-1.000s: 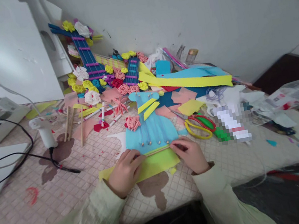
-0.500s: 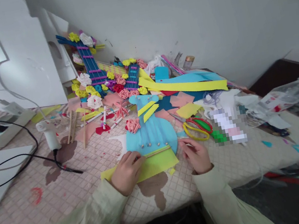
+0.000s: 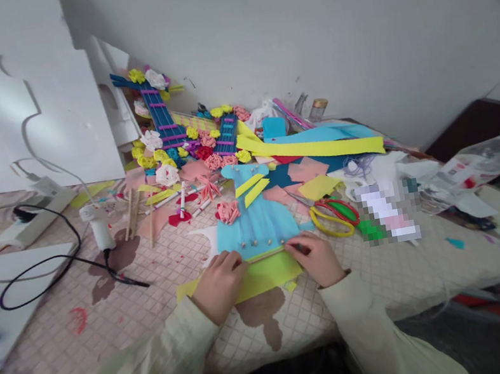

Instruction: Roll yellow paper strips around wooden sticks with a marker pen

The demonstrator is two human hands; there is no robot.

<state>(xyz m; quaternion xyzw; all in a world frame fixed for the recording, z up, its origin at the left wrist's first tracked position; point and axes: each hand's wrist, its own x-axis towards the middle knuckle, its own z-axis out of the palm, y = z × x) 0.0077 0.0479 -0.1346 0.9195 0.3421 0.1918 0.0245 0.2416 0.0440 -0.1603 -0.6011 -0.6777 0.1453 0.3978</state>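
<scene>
Open quilted cover at front left and front right. Blocked just right of the blue paper shape by scissors, at left by glue gun and black cord, behind by heaped paper scraps.

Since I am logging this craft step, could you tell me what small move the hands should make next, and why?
Probably press the wooden stick down along its length: the left hand and right hand sit at its two ends, and it lies across the bottom of the blue guitar cutout, beside the yellow-green sheet.

two hands — one light-blue guitar cutout, one glue gun, one power strip
</scene>
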